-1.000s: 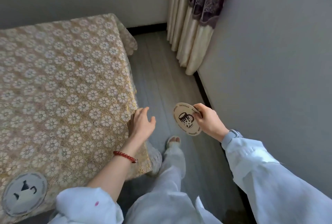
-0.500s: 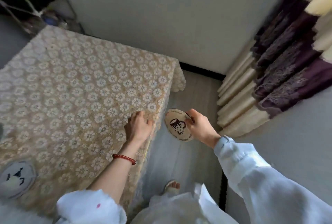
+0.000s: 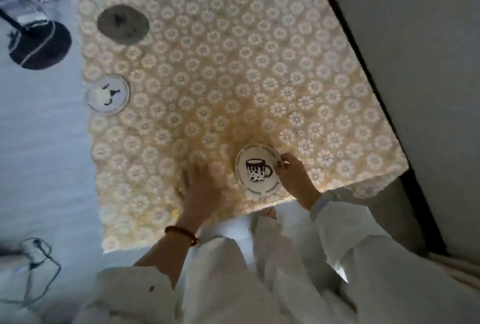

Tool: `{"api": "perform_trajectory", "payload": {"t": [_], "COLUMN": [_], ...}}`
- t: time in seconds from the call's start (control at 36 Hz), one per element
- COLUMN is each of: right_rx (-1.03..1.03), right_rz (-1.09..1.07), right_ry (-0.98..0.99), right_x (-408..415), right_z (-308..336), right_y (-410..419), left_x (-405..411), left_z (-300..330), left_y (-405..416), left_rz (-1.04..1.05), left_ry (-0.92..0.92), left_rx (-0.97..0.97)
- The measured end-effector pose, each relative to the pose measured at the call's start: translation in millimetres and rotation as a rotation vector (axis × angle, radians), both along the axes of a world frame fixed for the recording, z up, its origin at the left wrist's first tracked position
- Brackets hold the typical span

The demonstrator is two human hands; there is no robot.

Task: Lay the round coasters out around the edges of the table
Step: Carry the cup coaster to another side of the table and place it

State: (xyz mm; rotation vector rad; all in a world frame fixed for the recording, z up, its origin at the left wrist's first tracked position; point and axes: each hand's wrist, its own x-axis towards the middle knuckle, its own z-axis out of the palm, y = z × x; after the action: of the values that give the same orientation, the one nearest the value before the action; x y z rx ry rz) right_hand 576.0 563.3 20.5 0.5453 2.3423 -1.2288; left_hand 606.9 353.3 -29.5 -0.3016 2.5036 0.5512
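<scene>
Partly blurred left hand [image 3: 200, 188]; far coaster [image 3: 122, 24] indistinct

A: What is on the table [image 3: 337, 105]?

B: A lace cloth [image 3: 233, 63]. It looks bumpy, full of little white flowers, with a gold shine under them.

A: And the mug coaster [image 3: 258, 169]?

B: Flat and smooth, like card. It looks matt, not shiny.

A: The white coaster [image 3: 108, 95] at the edge?

B: Smooth too, and a bit glossy.

A: The grey coaster [image 3: 122, 24]?

B: Dull. Too blurry to tell more.

A: The sleeves [image 3: 363, 258]?

B: Soft white cloth. The bracelet [image 3: 181, 232] is round red beads.
</scene>
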Motion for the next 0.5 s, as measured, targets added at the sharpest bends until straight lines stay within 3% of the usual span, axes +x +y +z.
{"api": "perform_trajectory", "payload": {"t": [0.19,0.31,0.5], "right_rx": [-0.071,0.076,0.211], "right_rz": [0.178,0.376,0.432], "right_ry": [-0.162,-0.078,0.054], "right_x": [-17,-11,-4], "right_z": [-31,-40,-45], "right_y": [10,11,0], "left_x": [12,12,13], "left_z": [-22,-21,-23], "left_y": [4,6,7], "left_rz": [0.064,0.097,0.116], "left_ry": [0.033,0.061,0.065], "left_rx": [-0.031,-0.014,-0.009]}}
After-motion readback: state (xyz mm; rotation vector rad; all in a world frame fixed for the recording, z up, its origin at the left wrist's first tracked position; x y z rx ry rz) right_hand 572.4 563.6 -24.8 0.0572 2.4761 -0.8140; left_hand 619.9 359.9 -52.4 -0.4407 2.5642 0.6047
